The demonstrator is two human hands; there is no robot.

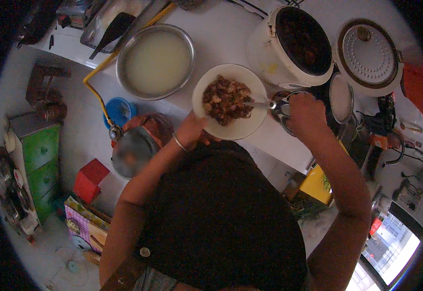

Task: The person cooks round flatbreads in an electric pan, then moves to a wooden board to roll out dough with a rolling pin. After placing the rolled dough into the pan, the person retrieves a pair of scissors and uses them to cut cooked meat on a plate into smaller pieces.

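A white bowl (258,121) of chopped brown food (226,99), perhaps meat, is in front of me at the counter's edge. My left hand (193,130), with a bangle on the wrist, grips the bowl's near left rim. In my right hand (307,114) are scissors (271,105), their blades reaching over the bowl's right side into the food. My fingers partly cover the scissors' dark handles. Just beyond the bowl, a steel basin (158,63) holds pale cloudy liquid. To the far right stands a rice cooker (265,51) with dark contents.
The cooker's lid (366,56) hangs open at the right, beside a bowl of pale grains (340,97). A yellow hose (95,72) runs down past the counter's left edge. Below are a blue basin (119,110), a red box (91,180) and a green cabinet (41,165).
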